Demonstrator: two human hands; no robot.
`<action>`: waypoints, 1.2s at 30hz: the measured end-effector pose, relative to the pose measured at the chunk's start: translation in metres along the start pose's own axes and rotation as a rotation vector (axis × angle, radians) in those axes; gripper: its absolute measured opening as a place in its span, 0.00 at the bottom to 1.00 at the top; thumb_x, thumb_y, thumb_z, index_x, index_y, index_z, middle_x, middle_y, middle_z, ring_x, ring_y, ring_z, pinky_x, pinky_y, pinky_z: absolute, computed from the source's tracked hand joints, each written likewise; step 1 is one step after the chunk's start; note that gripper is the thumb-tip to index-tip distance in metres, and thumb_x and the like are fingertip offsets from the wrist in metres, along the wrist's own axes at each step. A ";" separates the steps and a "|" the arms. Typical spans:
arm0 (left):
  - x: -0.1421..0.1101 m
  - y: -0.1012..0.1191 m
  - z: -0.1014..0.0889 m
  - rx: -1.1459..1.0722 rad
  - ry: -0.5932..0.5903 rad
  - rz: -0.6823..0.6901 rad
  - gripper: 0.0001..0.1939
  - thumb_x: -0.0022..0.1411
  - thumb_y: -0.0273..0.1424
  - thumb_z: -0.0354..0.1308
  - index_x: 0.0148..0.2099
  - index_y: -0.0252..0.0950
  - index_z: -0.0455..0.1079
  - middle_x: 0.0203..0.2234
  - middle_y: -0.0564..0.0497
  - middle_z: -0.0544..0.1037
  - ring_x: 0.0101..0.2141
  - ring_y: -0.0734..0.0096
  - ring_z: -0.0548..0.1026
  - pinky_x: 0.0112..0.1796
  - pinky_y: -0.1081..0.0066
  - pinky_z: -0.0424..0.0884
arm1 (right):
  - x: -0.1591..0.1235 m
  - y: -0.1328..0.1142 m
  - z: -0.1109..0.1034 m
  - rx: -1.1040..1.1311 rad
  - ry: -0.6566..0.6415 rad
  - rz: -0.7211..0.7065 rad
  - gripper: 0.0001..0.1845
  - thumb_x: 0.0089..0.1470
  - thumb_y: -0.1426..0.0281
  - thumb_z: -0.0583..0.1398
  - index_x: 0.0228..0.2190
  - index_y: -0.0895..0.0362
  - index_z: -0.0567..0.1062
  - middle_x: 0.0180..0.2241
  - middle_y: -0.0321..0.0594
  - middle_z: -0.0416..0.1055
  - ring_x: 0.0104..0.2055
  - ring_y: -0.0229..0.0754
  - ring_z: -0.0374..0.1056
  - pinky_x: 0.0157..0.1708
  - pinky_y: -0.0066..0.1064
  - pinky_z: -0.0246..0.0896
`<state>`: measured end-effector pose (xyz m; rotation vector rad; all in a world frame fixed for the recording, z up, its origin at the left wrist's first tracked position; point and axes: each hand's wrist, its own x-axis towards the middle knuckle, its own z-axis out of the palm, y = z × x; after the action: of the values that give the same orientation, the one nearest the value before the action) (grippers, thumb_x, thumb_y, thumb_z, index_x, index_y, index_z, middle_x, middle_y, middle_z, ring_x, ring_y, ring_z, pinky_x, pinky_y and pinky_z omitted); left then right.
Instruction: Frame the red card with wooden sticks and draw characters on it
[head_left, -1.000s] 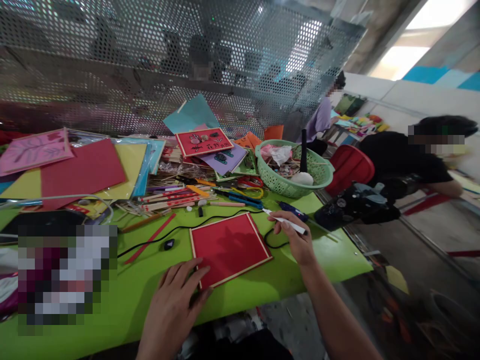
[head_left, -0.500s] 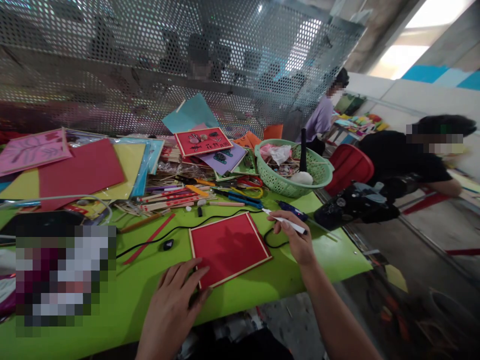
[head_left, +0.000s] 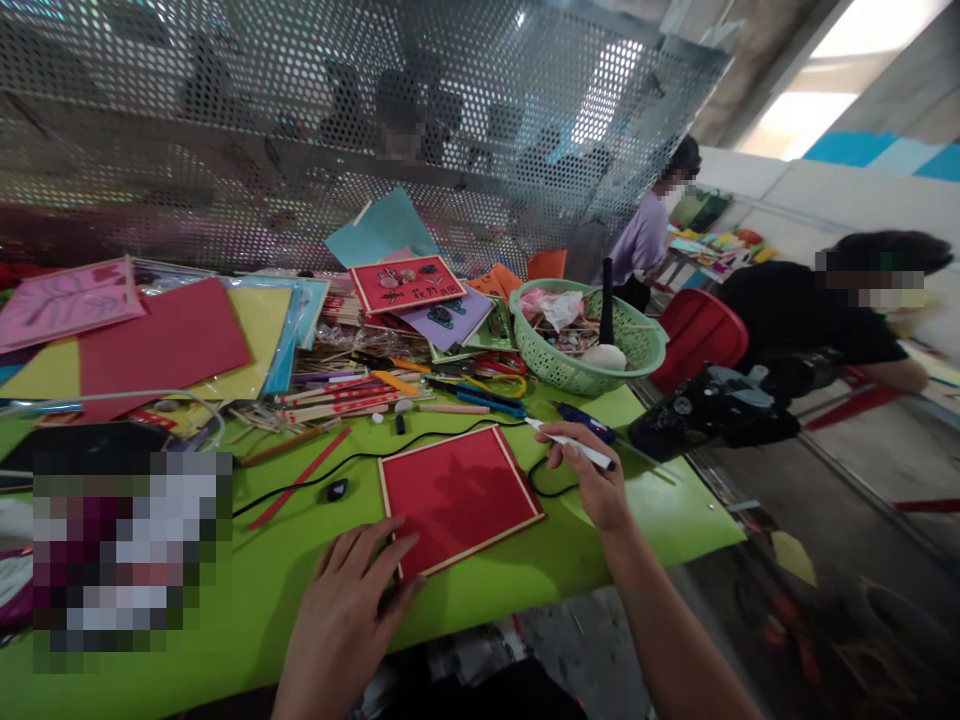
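A red board (head_left: pixel 457 495) edged with pale wooden strips lies flat on the green table (head_left: pixel 540 600). My left hand (head_left: pixel 356 590) rests at its lower left corner, fingers spread, the fingertips touching the frame. Just beyond the board's right edge, my right hand (head_left: pixel 589 475) grips a white marker pen (head_left: pixel 574 443) between thumb and fingers. The pen's pale tip points up and left, held above the table, and its dark end points right. A black cord (head_left: pixel 360 455) runs behind the board. A small black object (head_left: pixel 337 490) lies left of it.
A green plastic basket (head_left: pixel 525 345) stands at the back right, beside a dark blue tool (head_left: pixel 585 420). Behind the board are sticks, pens and a decorated red card (head_left: pixel 409 283). Coloured sheets (head_left: pixel 165 340) lie back left. Two people sit to the right, near a red chair (head_left: pixel 701 335).
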<state>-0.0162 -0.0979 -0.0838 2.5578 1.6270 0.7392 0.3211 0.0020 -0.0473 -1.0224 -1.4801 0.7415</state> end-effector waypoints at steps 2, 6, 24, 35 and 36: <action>0.000 0.000 0.000 -0.001 0.005 0.000 0.16 0.69 0.34 0.59 0.58 0.46 0.74 0.56 0.50 0.78 0.51 0.55 0.75 0.49 0.55 0.72 | -0.001 0.000 0.000 -0.004 -0.002 -0.001 0.13 0.66 0.62 0.60 0.45 0.53 0.81 0.38 0.41 0.78 0.32 0.42 0.69 0.39 0.37 0.64; 0.001 0.000 0.000 -0.012 0.018 -0.003 0.16 0.68 0.33 0.60 0.57 0.46 0.74 0.55 0.50 0.78 0.51 0.56 0.75 0.49 0.56 0.72 | -0.002 0.000 -0.001 -0.015 -0.002 0.005 0.14 0.66 0.61 0.59 0.46 0.53 0.81 0.38 0.41 0.78 0.31 0.41 0.67 0.39 0.37 0.64; 0.000 -0.001 0.001 -0.032 0.029 -0.013 0.16 0.68 0.34 0.60 0.57 0.47 0.75 0.55 0.49 0.78 0.52 0.56 0.75 0.50 0.56 0.72 | -0.001 -0.003 0.000 -0.020 0.009 0.011 0.14 0.65 0.60 0.60 0.44 0.54 0.82 0.39 0.43 0.79 0.30 0.41 0.68 0.34 0.35 0.64; -0.001 0.000 0.001 -0.042 0.018 -0.010 0.17 0.68 0.33 0.59 0.58 0.47 0.74 0.56 0.49 0.78 0.51 0.56 0.75 0.50 0.55 0.73 | 0.000 -0.004 0.001 -0.019 0.012 0.002 0.14 0.64 0.59 0.60 0.43 0.53 0.82 0.39 0.43 0.79 0.29 0.40 0.68 0.34 0.35 0.65; -0.001 0.000 0.001 -0.041 0.018 -0.009 0.17 0.68 0.32 0.59 0.58 0.46 0.73 0.56 0.49 0.77 0.51 0.56 0.75 0.50 0.55 0.73 | 0.000 -0.005 0.001 -0.021 0.014 0.001 0.14 0.64 0.60 0.60 0.43 0.53 0.82 0.39 0.43 0.79 0.29 0.40 0.68 0.34 0.35 0.64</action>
<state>-0.0164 -0.0982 -0.0854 2.5214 1.6100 0.7891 0.3195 0.0003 -0.0434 -1.0425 -1.4789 0.7195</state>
